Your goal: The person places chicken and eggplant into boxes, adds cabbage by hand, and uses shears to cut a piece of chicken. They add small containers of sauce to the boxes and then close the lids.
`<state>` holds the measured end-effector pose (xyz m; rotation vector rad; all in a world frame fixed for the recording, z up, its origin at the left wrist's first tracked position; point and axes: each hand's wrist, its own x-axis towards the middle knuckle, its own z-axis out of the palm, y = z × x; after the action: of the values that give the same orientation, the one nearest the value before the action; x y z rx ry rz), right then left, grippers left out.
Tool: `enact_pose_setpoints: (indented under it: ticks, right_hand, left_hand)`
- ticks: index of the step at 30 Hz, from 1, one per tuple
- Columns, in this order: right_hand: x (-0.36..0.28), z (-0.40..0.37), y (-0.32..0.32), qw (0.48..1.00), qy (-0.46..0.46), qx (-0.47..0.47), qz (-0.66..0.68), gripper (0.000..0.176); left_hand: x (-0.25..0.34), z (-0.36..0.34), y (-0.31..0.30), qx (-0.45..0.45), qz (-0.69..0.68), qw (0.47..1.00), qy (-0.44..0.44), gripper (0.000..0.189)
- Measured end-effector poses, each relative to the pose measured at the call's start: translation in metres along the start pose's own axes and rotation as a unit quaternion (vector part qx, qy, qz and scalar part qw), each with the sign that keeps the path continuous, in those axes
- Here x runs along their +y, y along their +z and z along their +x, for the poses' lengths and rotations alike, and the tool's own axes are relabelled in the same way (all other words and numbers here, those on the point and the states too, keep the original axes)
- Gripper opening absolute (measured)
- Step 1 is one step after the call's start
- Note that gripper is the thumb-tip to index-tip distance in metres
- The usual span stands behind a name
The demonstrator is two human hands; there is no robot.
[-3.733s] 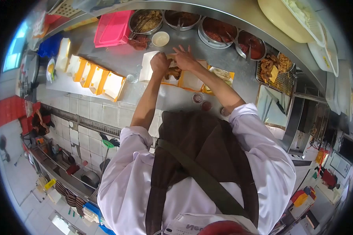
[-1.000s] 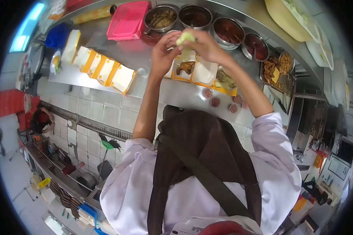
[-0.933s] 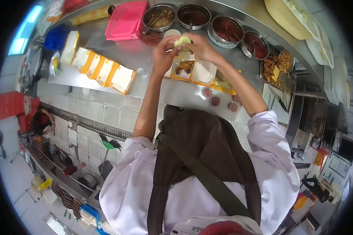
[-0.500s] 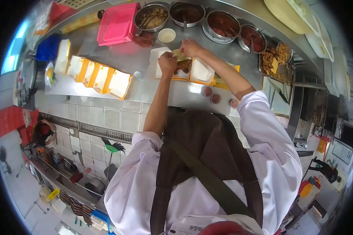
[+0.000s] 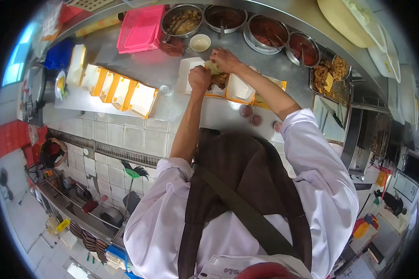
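Over an open white and yellow box (image 5: 185,79) on the steel counter, my left hand (image 5: 199,78) is closed on the left side of a pale green leaf-like piece (image 5: 212,67). My right hand (image 5: 225,60) pinches the same piece at its upper right. Brown fried food (image 5: 218,81) lies in the box just below the piece, partly covered by it. Against the right side of that box stands another open box (image 5: 240,88) with a white inside. My right forearm passes over part of it.
Metal bowls of red sauce (image 5: 266,32), a small cream bowl (image 5: 200,43) and a pink basket (image 5: 139,30) line the back. Several open boxes (image 5: 143,99) stand left. Sauce cups (image 5: 256,119), a knife (image 5: 333,114) and a fried-food rack (image 5: 333,88) are right. A person (image 5: 52,151) is far left.
My hands stay over the same box with the pale green piece between them. My left hand has shifted slightly, and the whole view has moved a little.
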<state>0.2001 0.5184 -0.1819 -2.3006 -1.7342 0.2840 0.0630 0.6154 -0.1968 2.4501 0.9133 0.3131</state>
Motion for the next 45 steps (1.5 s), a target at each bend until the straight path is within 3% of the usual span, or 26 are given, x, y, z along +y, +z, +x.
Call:
enact_pose_setpoints:
  ticks: [5,12,15,17,20,23,25,28,29,31,32,33,35,36,38,39,41,43,44,45]
  right_hand:
    - [-0.010,-0.007,-0.014,0.999,0.031,0.007,-0.003,0.031]
    - [-0.001,-0.005,0.016,0.987,0.054,0.136,-0.064,0.029]
    - [-0.011,-0.014,-0.017,0.989,0.112,0.094,-0.027,0.036]
    - [-0.019,-0.033,-0.043,0.978,0.117,0.162,0.065,0.027]
    - [-0.027,-0.071,-0.065,0.961,0.099,0.229,0.121,0.021]
    - [-0.047,-0.115,-0.101,0.948,0.119,0.242,0.166,0.019]
    - [-0.059,-0.142,-0.123,0.938,0.148,0.257,0.181,0.018]
    - [-0.073,-0.181,-0.176,0.912,0.097,0.383,0.114,0.016]
    - [-0.084,-0.193,-0.206,0.896,0.062,0.436,0.063,0.015]
    - [-0.103,-0.217,-0.281,0.844,0.019,0.536,-0.025,0.014]
    - [-0.104,-0.226,-0.322,0.831,0.038,0.552,-0.058,0.013]
    - [-0.107,-0.237,-0.358,0.817,0.059,0.567,-0.085,0.012]
    - [-0.091,-0.233,-0.428,0.838,0.107,0.522,-0.118,0.014]
    - [-0.067,-0.225,-0.450,0.864,0.142,0.457,-0.155,0.020]
    - [0.002,-0.198,-0.489,0.893,0.208,0.330,-0.225,0.031]
    - [0.043,-0.181,-0.489,0.899,0.238,0.266,-0.255,0.036]
    - [0.098,-0.160,-0.463,0.932,0.183,0.226,-0.216,0.039]
    - [0.153,-0.153,-0.461,0.955,0.132,0.177,-0.198,0.038]
    - [0.169,-0.145,-0.455,0.971,0.083,0.130,-0.182,0.037]
    - [0.143,-0.141,-0.474,0.972,0.165,0.030,-0.161,0.028]
  left_hand:
    - [-0.004,-0.001,0.002,-0.002,-0.056,0.998,0.021,0.014]
    - [-0.006,0.002,0.004,-0.015,-0.020,0.999,0.023,0.017]
    - [-0.002,0.000,0.000,-0.004,-0.014,0.999,0.030,0.019]
    - [0.000,-0.002,-0.007,0.000,-0.044,0.999,0.002,0.018]
    - [-0.014,-0.006,-0.009,0.012,-0.129,0.991,0.030,0.018]
    - [-0.016,-0.012,-0.022,0.012,-0.126,0.991,0.037,0.018]
    - [-0.031,-0.013,-0.020,0.094,-0.154,0.979,0.096,0.019]
    - [-0.031,-0.023,-0.047,0.120,-0.211,0.967,0.075,0.017]
    - [-0.044,-0.020,-0.039,0.128,-0.341,0.924,0.113,0.013]
    - [0.000,-0.034,-0.095,0.149,-0.369,0.912,0.104,0.009]
    - [0.030,-0.036,-0.128,0.160,-0.362,0.917,0.049,0.007]
    - [0.051,-0.030,-0.151,0.171,-0.366,0.913,0.057,0.007]
    - [0.079,-0.022,-0.192,0.273,-0.357,0.872,0.194,0.006]
    - [0.093,-0.019,-0.210,0.280,-0.354,0.870,0.198,0.006]
    - [0.122,-0.013,-0.237,0.332,-0.389,0.810,0.287,0.004]
    - [0.132,-0.012,-0.242,0.335,-0.384,0.811,0.287,0.004]
    - [0.146,-0.017,-0.243,0.341,-0.417,0.775,0.330,0.005]
    - [0.145,-0.033,-0.235,0.302,-0.438,0.785,0.318,0.006]
    - [0.139,-0.039,-0.229,0.327,-0.410,0.783,0.334,0.006]
    - [0.123,-0.049,-0.218,0.322,-0.375,0.822,0.284,0.005]
